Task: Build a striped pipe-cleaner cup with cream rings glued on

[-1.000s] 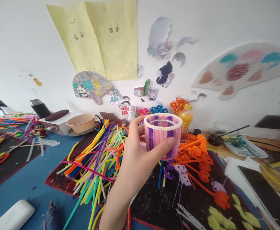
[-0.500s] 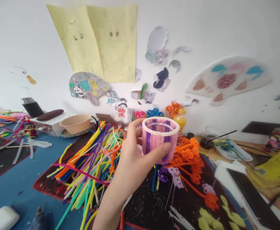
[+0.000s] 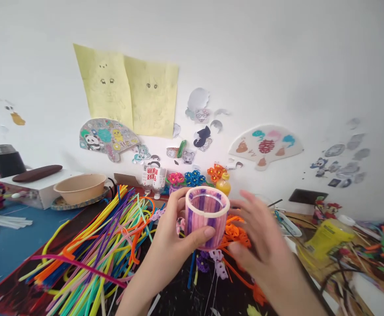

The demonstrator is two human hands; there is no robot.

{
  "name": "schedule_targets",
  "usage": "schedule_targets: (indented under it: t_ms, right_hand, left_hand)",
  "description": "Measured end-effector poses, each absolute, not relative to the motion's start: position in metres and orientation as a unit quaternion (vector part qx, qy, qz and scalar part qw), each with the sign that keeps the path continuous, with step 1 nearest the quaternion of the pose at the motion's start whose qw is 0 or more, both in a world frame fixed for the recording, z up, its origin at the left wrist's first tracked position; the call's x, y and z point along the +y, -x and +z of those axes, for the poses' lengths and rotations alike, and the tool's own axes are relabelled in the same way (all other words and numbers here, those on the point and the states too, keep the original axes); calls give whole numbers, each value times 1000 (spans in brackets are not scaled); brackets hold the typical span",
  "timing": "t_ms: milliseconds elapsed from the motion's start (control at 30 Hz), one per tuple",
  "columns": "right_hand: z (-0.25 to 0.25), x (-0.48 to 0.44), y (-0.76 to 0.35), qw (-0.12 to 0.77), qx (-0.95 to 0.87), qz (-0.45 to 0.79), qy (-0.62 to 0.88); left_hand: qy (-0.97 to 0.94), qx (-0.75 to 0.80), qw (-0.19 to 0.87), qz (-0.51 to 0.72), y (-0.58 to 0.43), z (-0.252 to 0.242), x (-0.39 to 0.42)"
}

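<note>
My left hand [image 3: 168,250] is closed round a small cup [image 3: 206,217] wrapped in pink and purple pipe cleaners, with a pale rim. It holds the cup upright above the table, thumb across the front. Just right of the cup is my right hand [image 3: 264,250], blurred by motion, fingers spread and holding nothing. Below and behind the cup lie orange pipe-cleaner flowers [image 3: 236,230] and small lilac ones [image 3: 216,259] on a black mat [image 3: 178,294].
A big heap of loose coloured pipe cleaners [image 3: 102,245] covers the left of the mat. A tan bowl [image 3: 80,188], a white box [image 3: 34,193], small bottles [image 3: 154,177] and a yellow bottle [image 3: 223,185] stand by the wall. Clutter and a yellow packet [image 3: 330,232] lie at right.
My right hand has come into view beside the cup. The view has swung right and up, and the cup now sits lower in the picture, still in my left hand.
</note>
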State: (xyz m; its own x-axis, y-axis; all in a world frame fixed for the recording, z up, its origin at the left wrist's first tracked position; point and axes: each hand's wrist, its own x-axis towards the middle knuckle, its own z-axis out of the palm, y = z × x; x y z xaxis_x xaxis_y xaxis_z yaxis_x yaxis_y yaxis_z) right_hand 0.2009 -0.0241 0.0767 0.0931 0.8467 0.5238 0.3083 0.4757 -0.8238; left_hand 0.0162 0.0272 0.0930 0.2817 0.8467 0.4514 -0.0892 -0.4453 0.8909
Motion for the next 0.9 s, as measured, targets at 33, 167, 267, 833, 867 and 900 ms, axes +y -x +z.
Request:
schedule_targets:
  t_ms: [33,167,267,833,867,900]
  right_hand:
    - [81,-16,-194,570,-631,279,447]
    - [87,0,-174,552,-601,424,393]
    - [84,3,-171,575,-572,448,376]
    - [84,5,-168,633,-558,313,436]
    - [85,5,-167,630,-561,312,437]
    - [86,5,-168,626,-563,314,439]
  left_hand:
    - [-670,277,438,531,-16,92,28]
    - [-697,266,413,522,-17,86,34]
    - [-719,278,353,530,-18,81,37]
    - [-855,315,29,410,-8,95,23]
    - [-851,316,25,419,-10,94,25]
    - [-846,315,24,430,-12,93,26]
